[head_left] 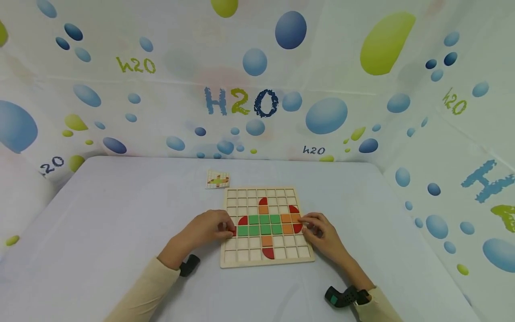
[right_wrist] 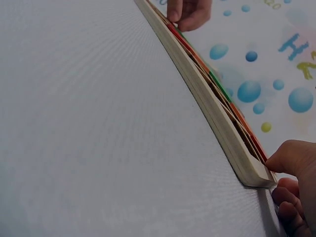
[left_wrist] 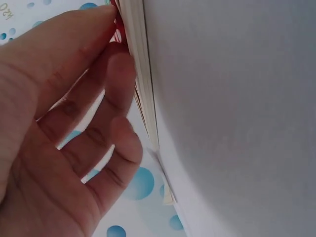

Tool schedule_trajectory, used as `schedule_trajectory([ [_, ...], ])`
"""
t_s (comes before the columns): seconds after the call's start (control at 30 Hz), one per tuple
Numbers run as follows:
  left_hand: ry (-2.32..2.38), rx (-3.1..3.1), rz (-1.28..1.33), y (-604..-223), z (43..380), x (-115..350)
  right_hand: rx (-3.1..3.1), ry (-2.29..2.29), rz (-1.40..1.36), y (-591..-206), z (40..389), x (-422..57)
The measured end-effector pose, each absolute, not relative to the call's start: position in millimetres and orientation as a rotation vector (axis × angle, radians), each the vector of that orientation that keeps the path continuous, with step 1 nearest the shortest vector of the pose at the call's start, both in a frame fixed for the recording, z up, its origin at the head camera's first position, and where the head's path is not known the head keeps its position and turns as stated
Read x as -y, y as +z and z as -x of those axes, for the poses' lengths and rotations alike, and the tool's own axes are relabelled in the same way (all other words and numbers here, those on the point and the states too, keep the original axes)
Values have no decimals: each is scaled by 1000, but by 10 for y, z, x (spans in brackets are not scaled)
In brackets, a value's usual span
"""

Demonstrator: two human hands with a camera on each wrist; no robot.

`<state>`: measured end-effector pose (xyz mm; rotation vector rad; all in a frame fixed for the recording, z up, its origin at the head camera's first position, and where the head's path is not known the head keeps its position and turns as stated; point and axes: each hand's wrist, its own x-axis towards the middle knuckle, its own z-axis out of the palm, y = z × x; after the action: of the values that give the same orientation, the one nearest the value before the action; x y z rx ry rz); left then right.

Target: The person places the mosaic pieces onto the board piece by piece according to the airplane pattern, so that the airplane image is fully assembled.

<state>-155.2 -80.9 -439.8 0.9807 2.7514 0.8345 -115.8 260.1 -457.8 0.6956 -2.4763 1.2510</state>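
Note:
A wooden grid board [head_left: 243,256] lies on the white table with green, orange and red tiles set in its squares. At its left edge, my left hand [head_left: 211,226] pinches a red tile [head_left: 234,231] between thumb and fingers. The left wrist view shows these fingertips against the red tile [left_wrist: 119,30], which they partly hide. My right hand [head_left: 325,235] grips the board's right edge, its fingertips beside an orange tile [head_left: 295,218] and a red quarter-round tile [head_left: 297,228]. In the right wrist view, the right thumb [right_wrist: 289,155] touches the board's corner.
Behind the board's far left corner lies a small pattern card [head_left: 218,180] printed with a similar coloured shape. White table cloth [head_left: 120,214] surrounds the board. A backdrop [head_left: 173,107] with blue and green drops rises behind and at the sides.

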Motion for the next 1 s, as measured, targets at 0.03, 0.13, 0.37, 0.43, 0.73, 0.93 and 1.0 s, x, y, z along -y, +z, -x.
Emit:
schedule_trajectory([
  [0.03, 829, -2754, -983, -4396, 1550, 797, 2475, 1250, -694, -4578, 1157, -2603],
  [0.13, 827, -2753, -969, -4387, 1542, 760, 2472, 1249, -690, -4573, 1155, -2608],
  [0.37, 828, -2769, -925, -4371, 1511, 726, 2478, 1251, -692, -4582, 1162, -2625],
  [0.43, 830, -2774, -919, -4376, 1511, 722, 2482, 1254, -682, -4583, 1162, -2626],
  [0.73, 846, -2755, -937, -4380, 1534, 726, 2500, 1256, -655, -4572, 1163, -2623],
  [0.93, 853, -2782, -947, -4380, 1516, 757, 2506, 1258, -630, -4663, 1185, -2663],
  [1.0, 850, -2821, -939, -4380, 1504, 772, 2508, 1258, -614, -4770, 1224, -2713],
])
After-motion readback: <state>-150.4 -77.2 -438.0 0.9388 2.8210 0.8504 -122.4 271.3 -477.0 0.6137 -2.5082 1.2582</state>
